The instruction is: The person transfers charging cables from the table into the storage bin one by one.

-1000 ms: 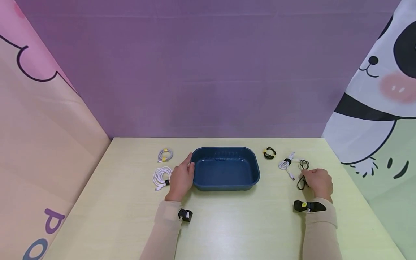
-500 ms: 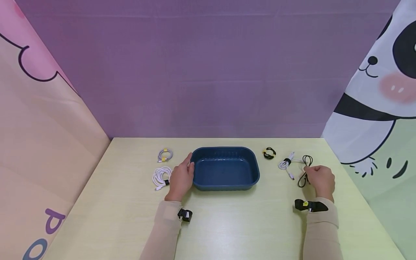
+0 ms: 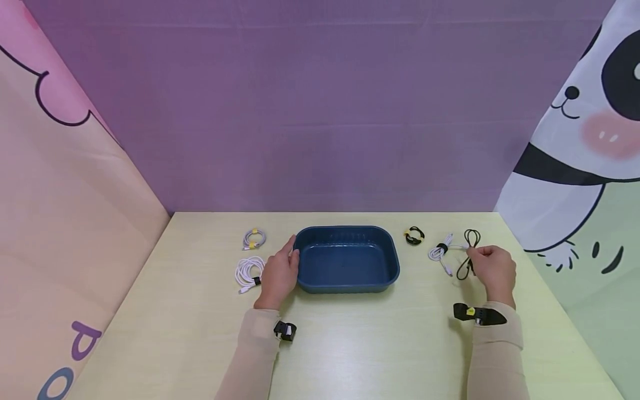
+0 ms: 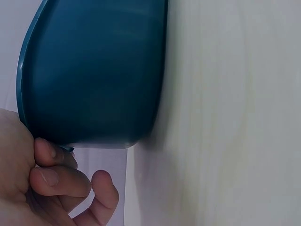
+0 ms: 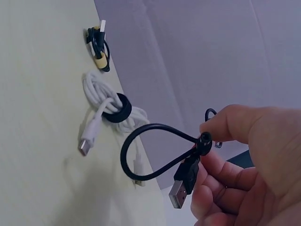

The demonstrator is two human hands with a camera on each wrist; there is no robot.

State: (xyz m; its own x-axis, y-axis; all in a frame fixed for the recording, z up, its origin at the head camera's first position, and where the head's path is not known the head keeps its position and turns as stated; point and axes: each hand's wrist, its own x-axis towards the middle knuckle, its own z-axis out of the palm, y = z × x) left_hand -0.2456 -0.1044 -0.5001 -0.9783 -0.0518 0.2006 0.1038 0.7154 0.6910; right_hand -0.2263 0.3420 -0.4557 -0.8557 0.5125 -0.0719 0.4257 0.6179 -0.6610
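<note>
A thin black USB cable (image 3: 472, 238), tied in a figure-eight bundle, is pinched between the thumb and fingers of my right hand (image 3: 494, 271). It hangs just above the table; in the right wrist view its metal USB plug (image 5: 178, 194) points down below a black loop. My left hand (image 3: 278, 276) grips the left end of a deep blue plastic tray (image 3: 345, 289), thumb at the rim. From the left wrist, the curled fingers (image 4: 61, 181) show right at the tray's end. Nothing lies in the tray.
Right of the tray are a small black coiled cable (image 3: 414, 236) and a white cable (image 3: 438, 253) with a black strap. On its left lie a grey coiled cable (image 3: 254, 239) and a white coiled cable (image 3: 246, 273). A purple backdrop (image 3: 330, 111) stands behind the table.
My right hand has lifted the black USB cable and moved slightly away from me with it. My left hand and the tray have stayed in place.
</note>
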